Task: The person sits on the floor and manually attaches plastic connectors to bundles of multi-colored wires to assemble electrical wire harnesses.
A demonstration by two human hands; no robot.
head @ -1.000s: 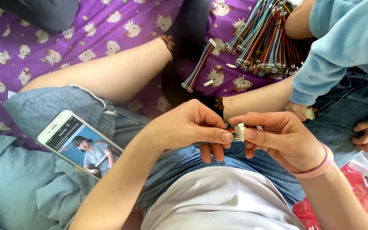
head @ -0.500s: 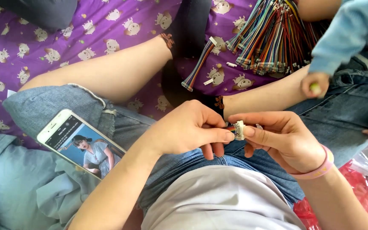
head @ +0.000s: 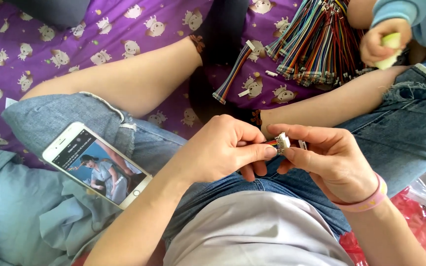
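My left hand pinches the coloured wires of a short ribbon cable just left of its small white connector. My right hand grips that connector from the right, thumb under it and forefinger above. Both hands hover over my lap in blue denim shorts. A pink band circles my right wrist. Further up on the purple patterned sheet lies a single rainbow ribbon cable and a big pile of similar cables.
A white phone with a lit screen rests on my left thigh. A small person's hand at the top right holds a pale yellow-green piece. A light blue cloth lies at the bottom left, red plastic at the bottom right.
My hands stay together on the connector with only slight finger shifts. The small person's arm at the top right has pulled up and back, its hand now near the cable pile.
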